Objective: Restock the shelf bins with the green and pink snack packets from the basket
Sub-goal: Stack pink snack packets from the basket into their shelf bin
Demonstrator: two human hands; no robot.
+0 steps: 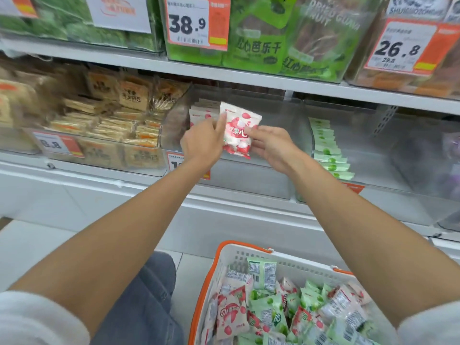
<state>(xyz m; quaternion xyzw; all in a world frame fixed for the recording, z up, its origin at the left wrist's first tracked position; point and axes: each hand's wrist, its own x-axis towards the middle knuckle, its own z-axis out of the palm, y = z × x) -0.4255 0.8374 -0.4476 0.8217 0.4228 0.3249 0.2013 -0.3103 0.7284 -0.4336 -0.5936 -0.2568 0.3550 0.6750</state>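
In front of the clear plastic shelf bin [231, 180], both arms are reaching forward; the left hand [202, 143] and right hand [271, 145] are pinching 1 pink-and-white snack packet [239, 131] upright above the white-and-orange basket [224, 260].

The left hand [202, 143] covers the lower left edge of the pink packet [240, 130]. Its thumb is out of sight, so its hold cannot be judged. The right hand [271, 146] has its fingers hidden behind the packet, and its thumb crosses the printed characters. At centre, a price tag [174, 161] shows only a "1" beside the left wrist. The orange tag [354, 188] under the right forearm is mostly covered. The basket [239, 249] runs off the bottom edge. The labels [119, 11] at upper left are blurred beyond reading, and the purple goods [451, 148] at the right edge are a smear.
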